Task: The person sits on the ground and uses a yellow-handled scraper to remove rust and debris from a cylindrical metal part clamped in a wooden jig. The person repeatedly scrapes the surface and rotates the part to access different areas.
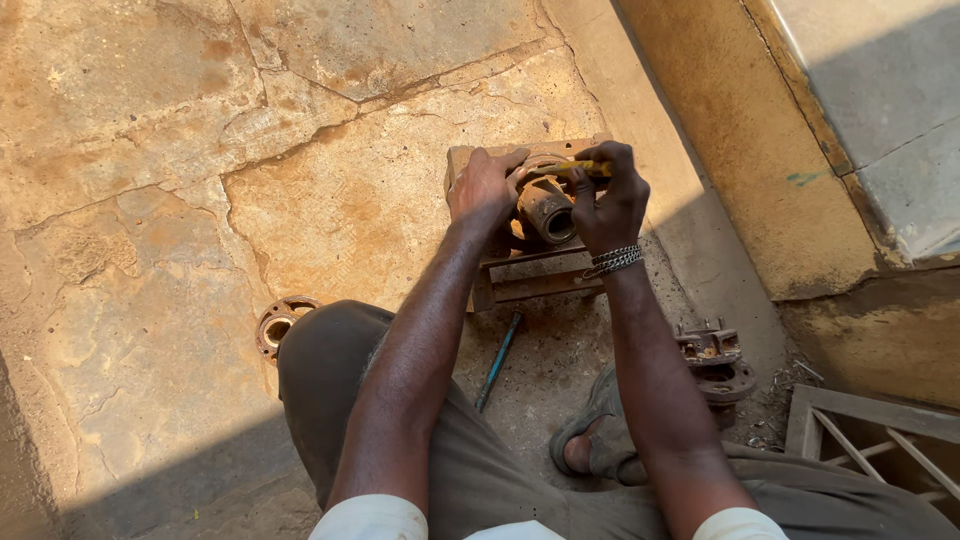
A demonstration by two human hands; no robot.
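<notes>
I sit low on the stone floor (150,200), knees spread, looking down at a rusty metal part (545,208) that stands on a worn wooden block (530,275) just in front of me. The part is a short, thick tube with its open end facing me, set into a heavier rusted body.

My left hand (483,190) lies over the left side of the part, fingers curled over its top and gripping it. My right hand (612,200) is closed around a thin yellow tool (578,168), whose tip reaches across the top of the part toward my left fingers. I cannot tell what kind of tool it is. The two hands are close together, with the tube's mouth showing between them. A beaded bracelet (615,260) wraps my right wrist.

On the floor between my legs lies a blue-handled tool (497,360). A rusty flanged ring (280,322) sits by my left knee, and a rusty hub with studs (715,358) sits near my right arm, beside my sandalled foot (598,440). A wooden frame (870,435) lies at the far right.
</notes>
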